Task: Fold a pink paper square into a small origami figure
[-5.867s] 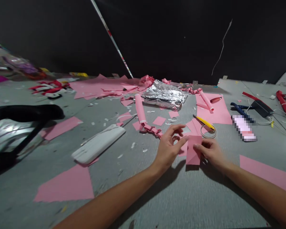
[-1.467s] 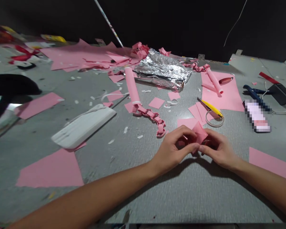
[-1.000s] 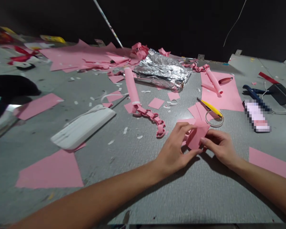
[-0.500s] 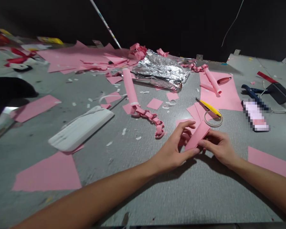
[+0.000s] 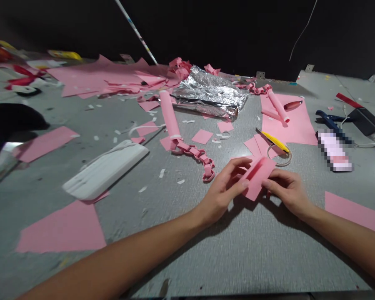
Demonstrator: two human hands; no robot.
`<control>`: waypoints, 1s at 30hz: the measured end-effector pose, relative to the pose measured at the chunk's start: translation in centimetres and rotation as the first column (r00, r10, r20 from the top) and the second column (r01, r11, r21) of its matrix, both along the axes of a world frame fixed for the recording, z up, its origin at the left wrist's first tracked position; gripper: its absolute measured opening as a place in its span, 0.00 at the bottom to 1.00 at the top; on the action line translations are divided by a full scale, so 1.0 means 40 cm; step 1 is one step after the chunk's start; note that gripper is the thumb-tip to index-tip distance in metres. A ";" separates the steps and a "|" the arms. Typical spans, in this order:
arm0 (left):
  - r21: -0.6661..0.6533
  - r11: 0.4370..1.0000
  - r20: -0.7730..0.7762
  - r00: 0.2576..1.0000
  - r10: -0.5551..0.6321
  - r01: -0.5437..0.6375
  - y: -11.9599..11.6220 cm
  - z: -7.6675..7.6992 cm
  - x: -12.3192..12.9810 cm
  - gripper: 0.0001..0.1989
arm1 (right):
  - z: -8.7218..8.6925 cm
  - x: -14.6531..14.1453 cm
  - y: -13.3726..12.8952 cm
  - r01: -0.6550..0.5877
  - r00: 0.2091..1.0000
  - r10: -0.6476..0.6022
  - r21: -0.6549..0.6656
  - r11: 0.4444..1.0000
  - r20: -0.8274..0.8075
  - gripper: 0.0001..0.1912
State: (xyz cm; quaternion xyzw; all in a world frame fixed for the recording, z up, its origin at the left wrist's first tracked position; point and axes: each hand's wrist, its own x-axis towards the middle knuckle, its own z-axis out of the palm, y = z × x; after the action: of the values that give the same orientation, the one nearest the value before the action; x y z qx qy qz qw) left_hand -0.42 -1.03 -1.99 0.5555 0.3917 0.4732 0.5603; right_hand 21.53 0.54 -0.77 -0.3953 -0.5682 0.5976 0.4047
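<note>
The folded pink paper (image 5: 255, 183) has spread back out: half a second ago it was a narrow strip slanting between the hands, and now a flap stands up on its left while the rest faces the camera. The left hand (image 5: 219, 196) shifted too, its thumb sliding up from the paper's near end onto that flap. Its fingers (image 5: 236, 163) are loosely curled, not far from the thumb, with the flap in a light-looking pinch. The right hand (image 5: 289, 192) barely budged: thumb on the paper's right side, fingers bent behind, mostly hidden, so can't tell how tight that hold is.

The paper is over the tabletop (image 5: 256, 258), right of the middle and closer to the near edge than the far one; can't tell if its low corner touches down. Just beyond it are some loose pink pieces (image 5: 252, 146), plus the yellow cutter (image 5: 275, 142) by a pale ring (image 5: 283, 164). Left of the hands, a pink paper chain (image 5: 198, 153) runs back to a pink roll (image 5: 169, 114), with crumpled foil (image 5: 211, 88) near the far edge. All that stuff stayed put, apart from a small camera shift.
</note>
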 end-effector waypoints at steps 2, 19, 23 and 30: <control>-0.002 0.998 0.016 0.998 0.060 -0.060 0.002 -0.004 -0.001 0.19 | -0.001 0.004 0.000 0.005 1.000 -0.005 0.004 1.000 -0.014 0.15; 0.015 0.998 -0.200 0.978 0.065 -0.063 -0.008 0.027 0.018 0.10 | -0.001 -0.002 -0.005 0.169 0.974 -0.183 0.113 0.979 0.130 0.15; 0.046 0.994 -0.263 0.959 0.105 -0.096 -0.001 0.030 0.011 0.10 | -0.001 -0.001 -0.001 0.119 0.969 -0.138 0.103 0.988 0.207 0.14; 0.166 0.985 -0.490 0.863 0.123 -0.046 0.006 0.047 0.006 0.09 | 0.035 0.005 0.001 0.057 0.930 -0.060 0.020 0.998 0.363 0.12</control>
State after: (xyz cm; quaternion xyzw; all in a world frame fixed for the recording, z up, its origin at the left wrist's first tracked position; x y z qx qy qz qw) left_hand -0.19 -0.78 -0.10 0.6810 0.5107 0.3659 0.3762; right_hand 21.74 0.57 0.65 -0.5139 -0.6239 0.4993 0.3121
